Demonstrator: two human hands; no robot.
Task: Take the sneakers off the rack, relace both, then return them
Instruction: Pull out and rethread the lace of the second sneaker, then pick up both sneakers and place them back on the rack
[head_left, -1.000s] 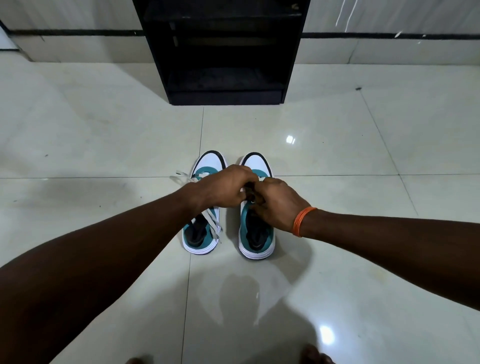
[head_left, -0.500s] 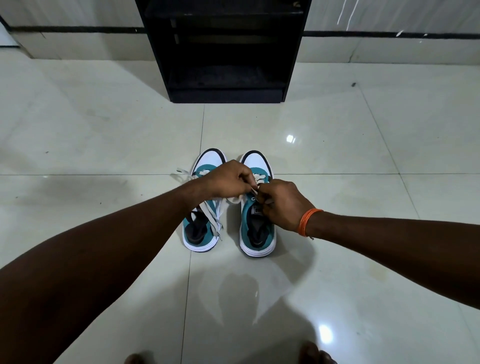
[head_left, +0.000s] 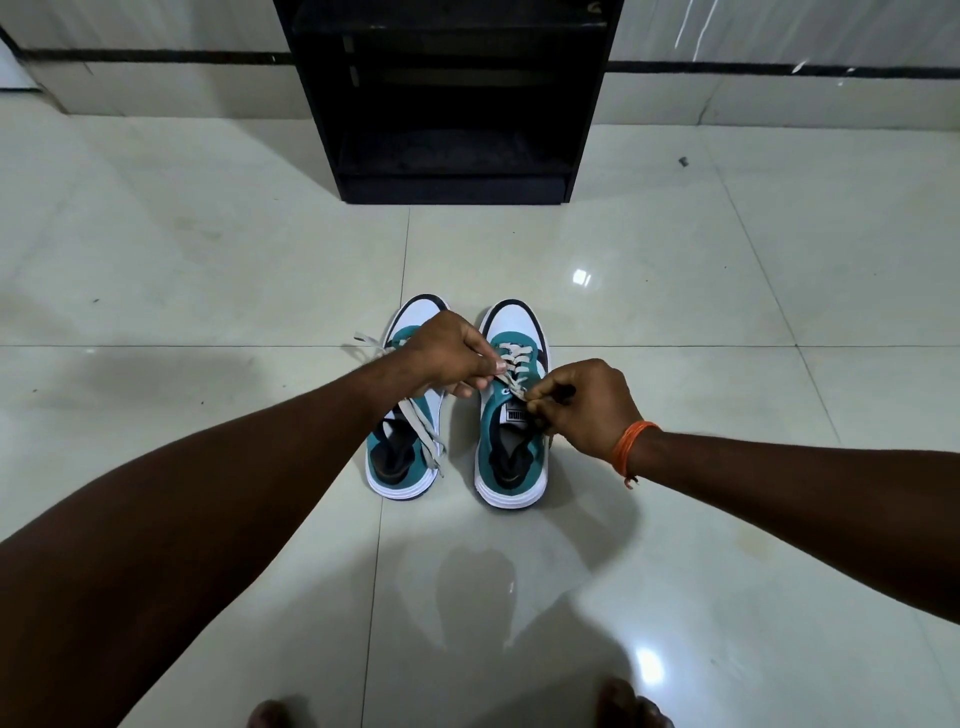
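Two teal-and-white sneakers stand side by side on the floor, toes pointing away from me. The right sneaker (head_left: 511, 457) has its white lace (head_left: 511, 358) threaded across the eyelets. My left hand (head_left: 449, 356) pinches one end of that lace above the shoe's tongue. My right hand (head_left: 582, 408), with an orange band at the wrist, pinches the other end close to the top eyelets. The left sneaker (head_left: 402, 462) lies partly under my left wrist, its lace loose and trailing over its side and out to the left.
A black shoe rack (head_left: 452, 104) with bare shelves stands against the wall straight ahead, about two tiles beyond the sneakers. The floor is glossy pale tile (head_left: 208, 270). My bare toes (head_left: 628, 706) show at the bottom edge.
My hands have drawn apart from a tight cluster over the right sneaker, left hand going up-left and right hand down-right, uncovering the laced eyelets and pulling the lace ends taut.
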